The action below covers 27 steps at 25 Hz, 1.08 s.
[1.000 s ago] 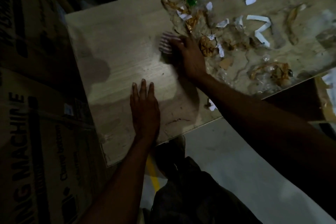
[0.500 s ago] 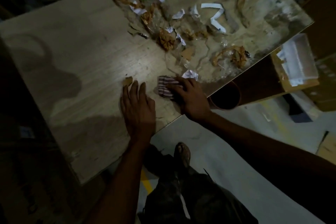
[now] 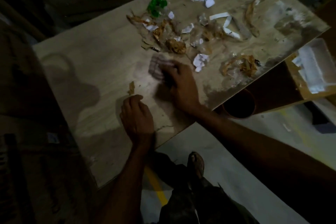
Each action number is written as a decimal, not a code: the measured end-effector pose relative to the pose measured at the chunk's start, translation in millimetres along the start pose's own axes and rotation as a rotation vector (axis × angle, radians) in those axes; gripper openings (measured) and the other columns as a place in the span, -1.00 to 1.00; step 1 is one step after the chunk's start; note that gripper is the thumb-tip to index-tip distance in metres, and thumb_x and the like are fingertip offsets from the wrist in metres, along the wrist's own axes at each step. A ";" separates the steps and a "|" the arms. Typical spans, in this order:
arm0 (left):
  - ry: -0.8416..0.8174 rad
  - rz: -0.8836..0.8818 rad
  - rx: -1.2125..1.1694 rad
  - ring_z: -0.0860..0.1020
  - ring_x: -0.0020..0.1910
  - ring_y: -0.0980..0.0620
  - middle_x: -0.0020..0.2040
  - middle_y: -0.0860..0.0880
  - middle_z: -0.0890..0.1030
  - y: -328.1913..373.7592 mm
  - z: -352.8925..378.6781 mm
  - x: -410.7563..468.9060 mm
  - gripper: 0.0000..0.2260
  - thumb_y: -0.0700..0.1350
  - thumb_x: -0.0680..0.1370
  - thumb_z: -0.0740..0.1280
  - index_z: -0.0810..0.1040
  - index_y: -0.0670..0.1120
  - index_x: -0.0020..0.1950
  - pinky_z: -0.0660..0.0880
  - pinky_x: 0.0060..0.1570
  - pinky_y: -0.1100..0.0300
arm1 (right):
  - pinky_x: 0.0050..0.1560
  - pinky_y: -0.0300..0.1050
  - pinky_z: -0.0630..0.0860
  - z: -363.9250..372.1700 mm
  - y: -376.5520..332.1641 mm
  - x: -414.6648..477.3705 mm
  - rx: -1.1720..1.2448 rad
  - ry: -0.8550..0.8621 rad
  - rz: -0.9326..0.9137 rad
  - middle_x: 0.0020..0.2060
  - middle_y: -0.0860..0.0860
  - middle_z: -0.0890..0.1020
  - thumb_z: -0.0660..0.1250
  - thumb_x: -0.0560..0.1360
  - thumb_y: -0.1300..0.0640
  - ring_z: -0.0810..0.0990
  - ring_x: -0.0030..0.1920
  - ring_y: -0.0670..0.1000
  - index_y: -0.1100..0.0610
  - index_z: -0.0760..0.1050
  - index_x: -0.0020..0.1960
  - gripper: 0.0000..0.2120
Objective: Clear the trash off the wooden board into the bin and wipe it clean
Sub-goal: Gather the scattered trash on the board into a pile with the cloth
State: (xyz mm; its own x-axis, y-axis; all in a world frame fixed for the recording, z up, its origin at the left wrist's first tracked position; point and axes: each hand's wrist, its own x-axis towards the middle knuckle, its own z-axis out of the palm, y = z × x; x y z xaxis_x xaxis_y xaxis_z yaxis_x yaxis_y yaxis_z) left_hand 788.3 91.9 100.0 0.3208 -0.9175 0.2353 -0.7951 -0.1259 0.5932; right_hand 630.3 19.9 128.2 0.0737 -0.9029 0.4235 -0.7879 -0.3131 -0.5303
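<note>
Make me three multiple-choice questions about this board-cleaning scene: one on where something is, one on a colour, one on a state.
1. Where is the round bin?
A. on the wooden board
B. on the floor beside the board's edge, partly under it
C. in the left hand

2. What colour is the crumpled plastic scrap at the far side of the trash?
A. green
B. red
C. blue

3. What is the right hand doing?
A. hanging empty over the floor
B. pressing a striped cloth on the wooden board
C. reaching into the bin

Answers: 1 B, its dark opening shows just below the board's edge. 2 A, it is bright green. 3 B, the fingers rest on the blurred cloth.
</note>
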 end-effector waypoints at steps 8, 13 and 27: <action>0.170 -0.286 -0.115 0.48 0.10 -0.18 0.08 -0.17 0.53 -31.5 -12.0 -0.5 -0.83 -0.24 0.57 0.22 0.47 -0.15 0.15 0.39 0.20 -0.03 | 0.16 0.07 0.55 71.8 -28.6 8.9 -0.125 -0.274 0.023 0.37 0.17 0.54 0.40 0.46 0.18 0.55 0.23 0.24 0.03 0.57 0.38 -0.52; 0.068 -0.186 0.114 0.47 0.07 -0.16 0.04 -0.09 0.53 -27.5 -12.1 0.5 -0.81 -0.22 0.51 0.26 0.50 -0.04 0.09 0.37 0.05 -0.04 | 0.35 0.05 0.49 17.5 35.3 69.9 0.003 -0.186 0.000 0.35 0.15 0.58 0.37 0.50 0.17 0.57 0.31 0.19 0.13 0.57 0.39 -0.54; -0.517 0.130 -0.186 0.42 0.20 -0.08 0.16 0.02 0.53 151.4 98.8 -45.4 -0.78 -0.18 0.54 0.32 0.52 0.06 0.14 0.28 0.10 0.03 | 0.49 0.08 0.23 -109.5 186.2 -15.2 -0.218 0.117 0.768 0.48 0.19 0.45 0.01 0.49 0.01 0.41 0.47 0.24 0.16 0.40 0.51 -0.36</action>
State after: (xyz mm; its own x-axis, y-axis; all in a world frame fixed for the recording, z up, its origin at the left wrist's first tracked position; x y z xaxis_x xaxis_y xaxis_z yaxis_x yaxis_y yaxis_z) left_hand 602.5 77.2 103.1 -0.1045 -0.9924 -0.0645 -0.6920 0.0260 0.7215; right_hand 415.5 7.6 103.5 -0.5917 -0.8022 0.0800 -0.6953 0.4576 -0.5542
